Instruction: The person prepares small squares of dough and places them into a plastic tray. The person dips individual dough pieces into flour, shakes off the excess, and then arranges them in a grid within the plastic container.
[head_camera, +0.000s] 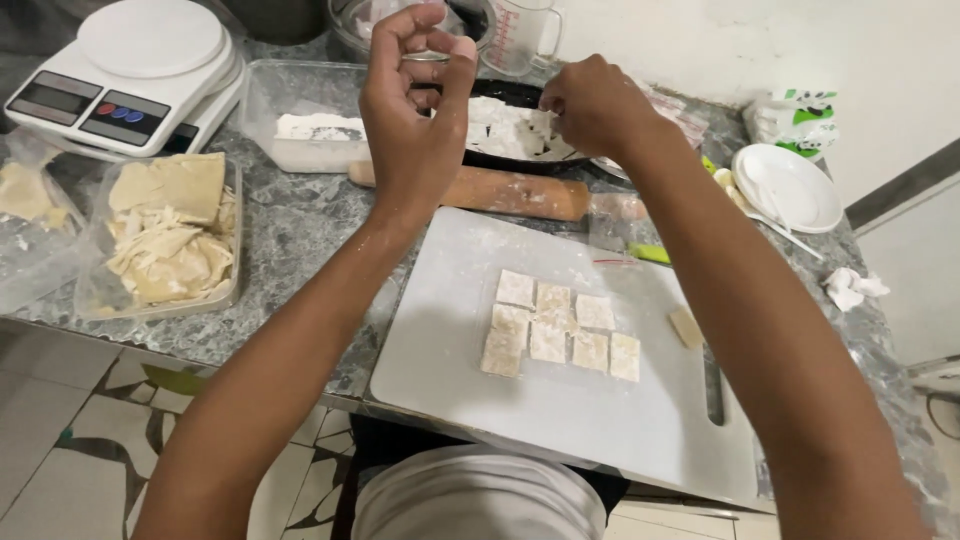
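Observation:
My left hand (412, 115) is raised above the counter, fingers curled with the tips pinched together; whether anything is between them I cannot tell. My right hand (592, 103) reaches over a dark pan (500, 158) of floured dough pieces (505, 128), fingers bent down into them. On the white cutting board (560, 400) in front of me lie several small floured dough squares (555, 330) in two rows. A single small piece (686, 327) lies to their right. A wooden rolling pin (505, 192) rests between the board and the pan.
A white kitchen scale (130, 70) stands at the back left. A clear tub of flour (300, 125) sits beside it. A tray of dough scraps (170, 235) is on the left. White plates (790, 185) and a crumpled tissue (850, 287) are on the right; a measuring jug (525, 35) stands behind.

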